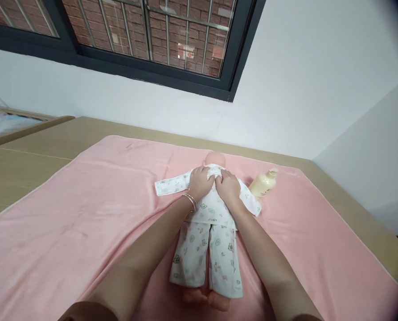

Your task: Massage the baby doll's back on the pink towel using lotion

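Centrally, left hand [200, 183] and right hand [228, 186] clutch the doll's shirt [212, 209]; bottle [264, 185] just beside, blanket [85, 214] stretching wide leftward

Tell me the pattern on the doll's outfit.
The outfit is white with small coloured prints, best in the head view.

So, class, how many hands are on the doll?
2. The left hand, wearing a bracelet, lies on the doll at its chest; the right hand lies beside it, toward the bottle. None seem hidden.
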A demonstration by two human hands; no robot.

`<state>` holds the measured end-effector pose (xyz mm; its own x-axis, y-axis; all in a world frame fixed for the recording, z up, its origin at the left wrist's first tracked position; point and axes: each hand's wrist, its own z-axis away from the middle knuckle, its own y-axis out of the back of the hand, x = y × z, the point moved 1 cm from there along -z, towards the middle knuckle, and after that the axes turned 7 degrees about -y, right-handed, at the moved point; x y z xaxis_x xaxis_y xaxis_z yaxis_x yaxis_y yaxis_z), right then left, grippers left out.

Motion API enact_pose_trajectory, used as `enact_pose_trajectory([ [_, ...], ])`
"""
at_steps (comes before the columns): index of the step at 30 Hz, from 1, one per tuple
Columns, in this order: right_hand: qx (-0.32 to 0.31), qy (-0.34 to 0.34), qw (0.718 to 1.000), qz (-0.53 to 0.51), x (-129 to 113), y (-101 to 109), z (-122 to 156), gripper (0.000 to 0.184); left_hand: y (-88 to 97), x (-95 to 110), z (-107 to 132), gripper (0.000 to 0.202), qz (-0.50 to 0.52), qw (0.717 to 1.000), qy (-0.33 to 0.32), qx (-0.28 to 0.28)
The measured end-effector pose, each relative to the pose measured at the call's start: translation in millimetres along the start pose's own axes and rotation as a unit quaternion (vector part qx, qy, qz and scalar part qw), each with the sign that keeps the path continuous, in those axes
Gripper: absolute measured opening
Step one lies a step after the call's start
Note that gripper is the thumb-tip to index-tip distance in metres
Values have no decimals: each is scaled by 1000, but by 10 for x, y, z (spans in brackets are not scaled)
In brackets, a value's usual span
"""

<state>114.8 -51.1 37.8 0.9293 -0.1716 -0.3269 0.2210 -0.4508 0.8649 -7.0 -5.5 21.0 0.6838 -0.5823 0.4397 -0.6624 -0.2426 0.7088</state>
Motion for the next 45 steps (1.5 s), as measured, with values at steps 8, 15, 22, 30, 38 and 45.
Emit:
enact_pose_trajectory([
  [8, 8, 6, 999, -31, 33, 3, 28, 35, 16, -2, 8, 25, -5, 1000, -30, -4],
  [15, -17, 24, 998, -54, 90, -66, -41, 43, 5, -2, -1, 30, 9, 1000, 4, -8],
  [22, -34, 61, 994, -81, 162, -136, -130, 49, -7, -62, -35, 32, 27, 998, -45, -22],
  [30, 41, 12, 997, -65, 69, -8, 42, 34, -13, -11, 29, 26, 16, 998, -49, 38],
  [38, 12, -8, 999, -49, 71, -27, -1, 42, -18, -21, 2, 31, 7, 1000, 7, 18],
  [45, -29, 16, 996, -80, 118, -90, -89, 48, -11, -30, -23, 31, 10, 1000, -2, -5],
])
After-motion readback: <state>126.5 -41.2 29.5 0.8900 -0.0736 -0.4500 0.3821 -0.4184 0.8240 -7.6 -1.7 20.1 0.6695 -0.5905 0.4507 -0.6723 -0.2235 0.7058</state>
